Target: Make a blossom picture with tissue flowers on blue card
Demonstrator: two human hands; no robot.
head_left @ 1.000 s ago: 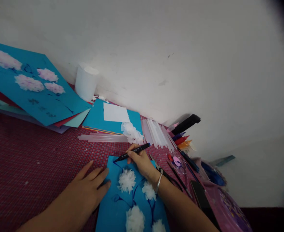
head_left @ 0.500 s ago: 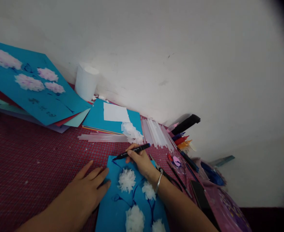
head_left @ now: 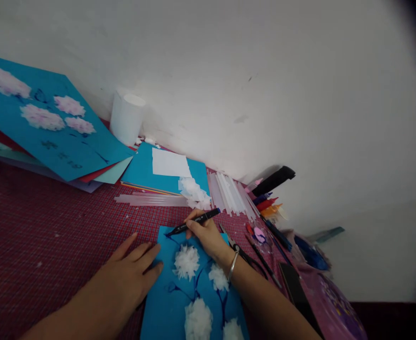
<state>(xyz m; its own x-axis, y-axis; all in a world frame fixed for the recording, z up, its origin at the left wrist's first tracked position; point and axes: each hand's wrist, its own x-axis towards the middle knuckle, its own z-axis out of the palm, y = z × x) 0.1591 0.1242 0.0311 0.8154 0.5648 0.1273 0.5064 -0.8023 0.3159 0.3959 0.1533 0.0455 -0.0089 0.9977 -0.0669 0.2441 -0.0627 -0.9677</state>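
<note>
In my right hand (head_left: 206,233) is a black marker (head_left: 194,223) with a blue end, its tip on the upper left corner of a blue sheet (head_left: 167,307). Dark blue lines are drawn there and elsewhere on the sheet as stems and a leaf. White ruffled paper flowers (head_left: 186,261) are stuck along these stems. My left hand (head_left: 132,271) lies flat with fingers spread, its fingertips at the sheet's left edge, and holds nothing. My right forearm hides part of the sheet's right side.
Behind lie blue sheets (head_left: 140,165) with white paper pieces, and translucent glue sticks (head_left: 229,193). A finished-looking flower picture (head_left: 98,141) leans left beside a white roll (head_left: 127,120). To the right are scissors (head_left: 245,255), brushes (head_left: 261,259), paint tubes (head_left: 266,204) and a pink bag (head_left: 321,302).
The marker's tip has shifted very slightly at the sheet's upper left corner. My left hand stays in place, and the view has tilted a little.
</note>
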